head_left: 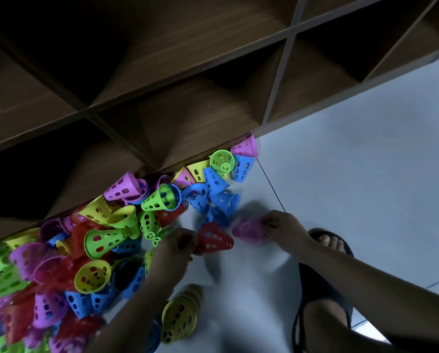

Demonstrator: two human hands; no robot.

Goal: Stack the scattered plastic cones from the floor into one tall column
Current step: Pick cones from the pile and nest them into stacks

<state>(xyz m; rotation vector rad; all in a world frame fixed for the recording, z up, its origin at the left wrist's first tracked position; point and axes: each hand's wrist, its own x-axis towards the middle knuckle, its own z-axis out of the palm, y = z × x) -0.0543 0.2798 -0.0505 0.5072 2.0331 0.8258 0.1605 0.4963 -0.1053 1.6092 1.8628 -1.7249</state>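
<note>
Left hand (177, 244) gripping a red cone (214, 238) at frame centre, right hand (282, 226) pinching a pink cone (247, 230), colourful cone pile (86, 240) lower left, wooden shelf (162, 85) above

Brown wooden cubby shelving (177, 80), open compartments dark inside, across upper view. Pale grey tiled floor (353, 149); thin dark grout line (271, 185) running from shelving base. Dark slipper (320, 284) on bare foot (328, 242), lower right.

Perforated cones (93, 225) heaped on floor (340, 149); red cone (214, 238), pink cone (247, 230) just beside heap, blurred; yellow stack (180, 317) apparently lying sideways.
</note>
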